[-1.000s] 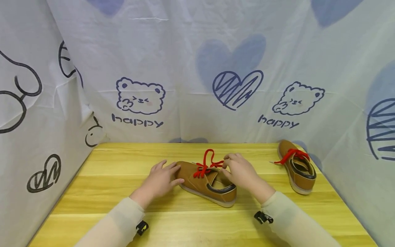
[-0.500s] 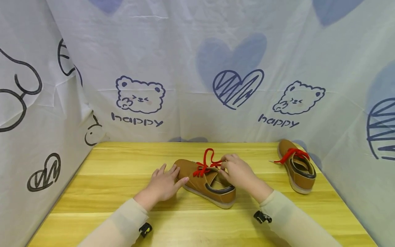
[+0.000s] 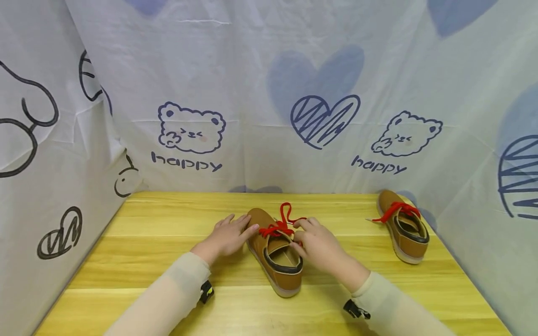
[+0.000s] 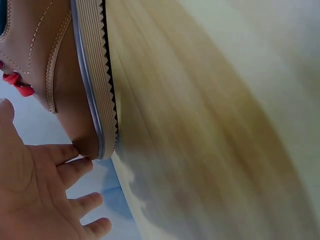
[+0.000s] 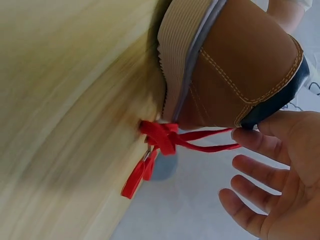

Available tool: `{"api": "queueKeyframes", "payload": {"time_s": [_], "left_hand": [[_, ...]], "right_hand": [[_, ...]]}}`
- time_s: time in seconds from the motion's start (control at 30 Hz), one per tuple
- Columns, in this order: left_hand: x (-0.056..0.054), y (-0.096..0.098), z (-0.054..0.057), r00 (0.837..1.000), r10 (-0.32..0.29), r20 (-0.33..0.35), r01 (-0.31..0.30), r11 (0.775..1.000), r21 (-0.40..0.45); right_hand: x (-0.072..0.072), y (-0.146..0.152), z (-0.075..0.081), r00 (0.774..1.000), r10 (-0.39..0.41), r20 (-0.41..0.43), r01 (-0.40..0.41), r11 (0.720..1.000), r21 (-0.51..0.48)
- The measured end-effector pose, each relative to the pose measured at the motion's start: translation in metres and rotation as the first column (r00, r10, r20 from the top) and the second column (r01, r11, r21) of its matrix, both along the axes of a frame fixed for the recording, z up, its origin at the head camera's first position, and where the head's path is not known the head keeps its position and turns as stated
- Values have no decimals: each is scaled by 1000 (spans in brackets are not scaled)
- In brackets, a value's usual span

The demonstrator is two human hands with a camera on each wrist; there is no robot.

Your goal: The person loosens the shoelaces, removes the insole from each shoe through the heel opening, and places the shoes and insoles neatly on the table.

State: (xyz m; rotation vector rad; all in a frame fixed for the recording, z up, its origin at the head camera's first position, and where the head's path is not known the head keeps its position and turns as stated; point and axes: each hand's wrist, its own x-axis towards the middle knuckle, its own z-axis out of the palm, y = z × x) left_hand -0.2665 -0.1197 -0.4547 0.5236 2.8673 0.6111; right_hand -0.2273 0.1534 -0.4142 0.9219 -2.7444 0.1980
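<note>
A brown leather shoe (image 3: 285, 281) with red shoelaces (image 3: 275, 230) stands on the table, its toe pointing away and slightly left. My left hand (image 3: 228, 237) rests against the toe's left side. In the left wrist view, its fairly straight fingers (image 4: 72, 170) touch the toe tip. On the other side, my right hand (image 3: 321, 249) pinches the shoe's dark padded collar between thumb and index finger, as the right wrist view shows. The other fingers (image 5: 250, 200) are loosely bent. Loose red lace loops hang over the shoe's right side, close to the index fingertip.
A matching brown shoe (image 3: 414, 247) with red laces stands at the table's right side, one lace end sticking out left. The wood-grain table (image 3: 159, 270) reaches back to a white printed curtain (image 3: 252, 154), which also hangs at both sides.
The shoe has turned clockwise: its toe now points farther back and its heel has swung nearer and left. Both hands have stayed at the shoe, the left shifting slightly right.
</note>
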Motion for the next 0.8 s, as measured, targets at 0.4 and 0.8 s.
{"api": "queueKeyframes", "payload": {"time_s": [0.4,0.8], "left_hand": [[36,23,19,986,129,-106,-127,992,22],[62,43,21,987,154,-44,-154,988,14]], "right_hand": [[-7,0,5,999,-29,-47,24,996,-90],[-10,-9,-2,999,-18,-40,16,999,-30]]}}
